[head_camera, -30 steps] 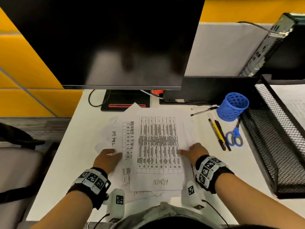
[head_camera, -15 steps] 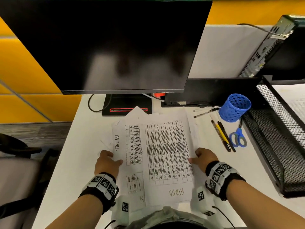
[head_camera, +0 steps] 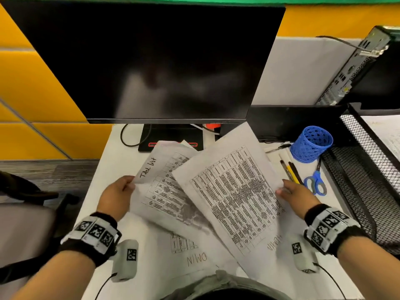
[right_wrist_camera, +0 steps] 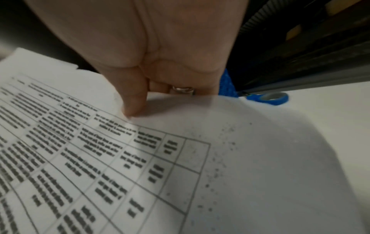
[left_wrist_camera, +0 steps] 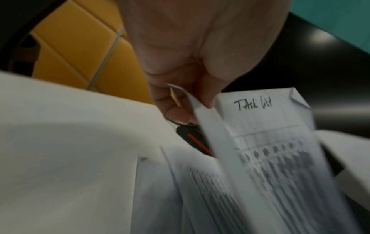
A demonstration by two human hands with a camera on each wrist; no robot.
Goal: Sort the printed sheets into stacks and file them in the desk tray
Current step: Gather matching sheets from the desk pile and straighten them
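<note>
My left hand (head_camera: 121,191) pinches the corner of a printed sheet marked "Task list" (head_camera: 164,187), lifted off the desk; the left wrist view shows thumb and fingers (left_wrist_camera: 180,101) clamped on its edge, the "Task list" sheet (left_wrist_camera: 266,142) hanging below. My right hand (head_camera: 290,193) pinches the right edge of a densely printed table sheet marked "ADMIN" (head_camera: 236,198), tilted and raised; in the right wrist view the thumb (right_wrist_camera: 134,101) presses on top of that ADMIN sheet (right_wrist_camera: 100,158). Another ADMIN sheet (head_camera: 186,254) lies flat underneath. The black mesh desk tray (head_camera: 372,191) stands at the right.
A dark monitor (head_camera: 155,61) and its stand (head_camera: 171,135) are behind the papers. A blue mesh pen cup (head_camera: 310,144), pens (head_camera: 290,169) and blue scissors (head_camera: 315,182) lie between papers and tray. A computer tower (head_camera: 357,66) stands at the back right. A chair (head_camera: 23,213) is at left.
Both hands have gone from resting on the pile's edges to lifting one sheet each. The Task list sheet rose leftward; the ADMIN sheet rose and rotated to the right.
</note>
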